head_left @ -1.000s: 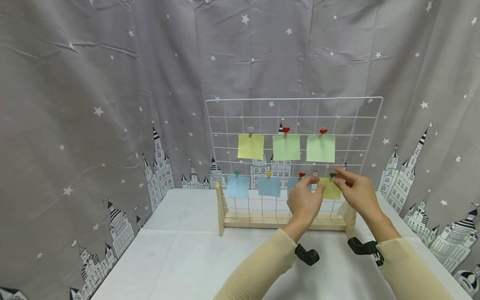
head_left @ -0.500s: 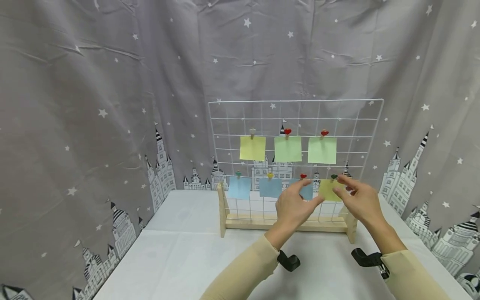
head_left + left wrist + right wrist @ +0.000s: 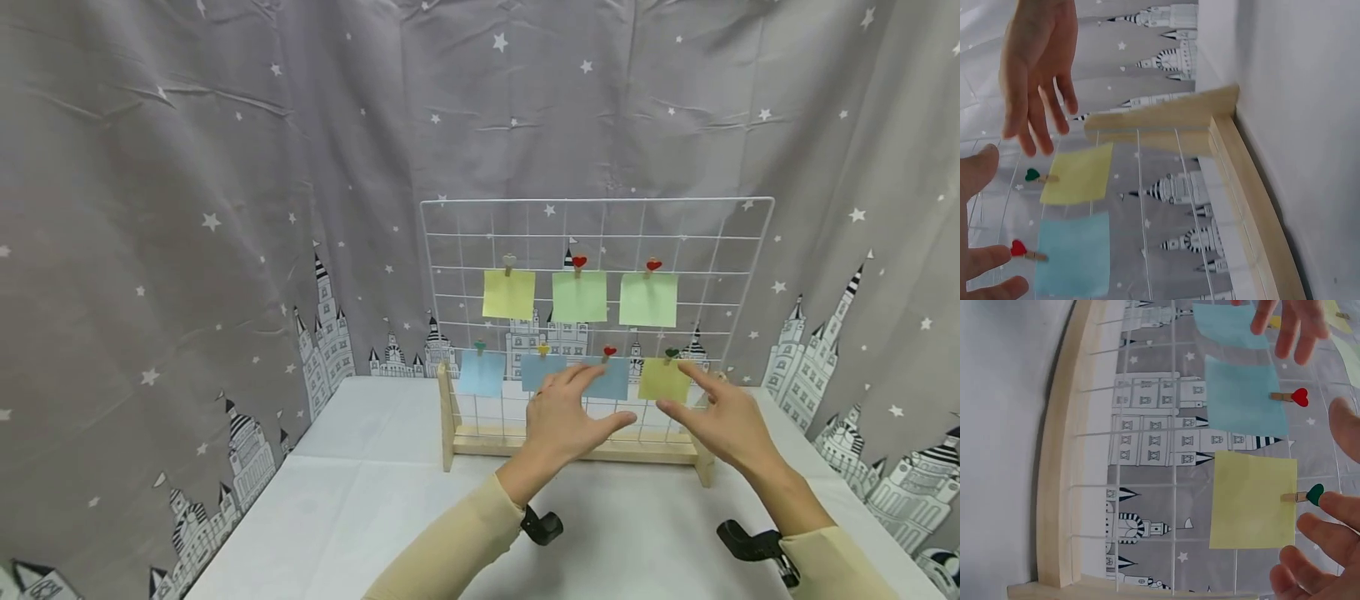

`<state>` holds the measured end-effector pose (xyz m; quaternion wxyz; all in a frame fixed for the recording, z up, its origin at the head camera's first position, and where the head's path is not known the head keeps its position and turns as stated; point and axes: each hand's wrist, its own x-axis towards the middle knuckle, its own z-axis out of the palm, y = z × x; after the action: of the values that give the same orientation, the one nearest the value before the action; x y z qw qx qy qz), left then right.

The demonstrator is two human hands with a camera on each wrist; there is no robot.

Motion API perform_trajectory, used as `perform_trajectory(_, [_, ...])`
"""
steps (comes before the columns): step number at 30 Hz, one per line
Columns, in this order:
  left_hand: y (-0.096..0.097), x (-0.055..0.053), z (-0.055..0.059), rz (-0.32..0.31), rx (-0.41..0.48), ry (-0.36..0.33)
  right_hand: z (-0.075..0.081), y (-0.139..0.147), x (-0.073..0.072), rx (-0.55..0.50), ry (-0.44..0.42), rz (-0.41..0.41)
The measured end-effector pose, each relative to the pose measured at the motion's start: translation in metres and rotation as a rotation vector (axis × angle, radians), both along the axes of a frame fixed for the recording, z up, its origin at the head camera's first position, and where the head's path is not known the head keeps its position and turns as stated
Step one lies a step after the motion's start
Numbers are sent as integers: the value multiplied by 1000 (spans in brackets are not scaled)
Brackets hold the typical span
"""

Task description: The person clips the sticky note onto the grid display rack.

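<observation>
My left hand is held in front of the lower row, its thumb and fingers spread with nothing between them. Behind it hang two blue notes, one under a red heart clothespin. At the right end of that row a yellow note hangs from a green heart clothespin. My right hand is just beside this note, thumb and fingers apart. Its fingertips are close to the green heart in the right wrist view; I cannot tell whether they touch it.
The white wire grid stands upright in a wooden base on a white table. The upper row holds a yellow note and two green notes. Another blue note hangs lower left. A grey curtain is behind.
My left hand has moved left and away from the lower-right yellow note, its fingers spreading. The fingers of my right hand have opened and drawn slightly right. The note stays hanging on the grid.
</observation>
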<state>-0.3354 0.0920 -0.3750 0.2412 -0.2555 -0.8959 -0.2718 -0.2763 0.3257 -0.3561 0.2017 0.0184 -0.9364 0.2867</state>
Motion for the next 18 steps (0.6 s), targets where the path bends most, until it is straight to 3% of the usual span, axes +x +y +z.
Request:
perform_trajectory(9, [-37,-7,-3,55,-93,-2,-14,7,3,62,37,47])
perform_trajectory(18, [-78,-10,-5,111,-205,-70,-26,22,10,200,47,45])
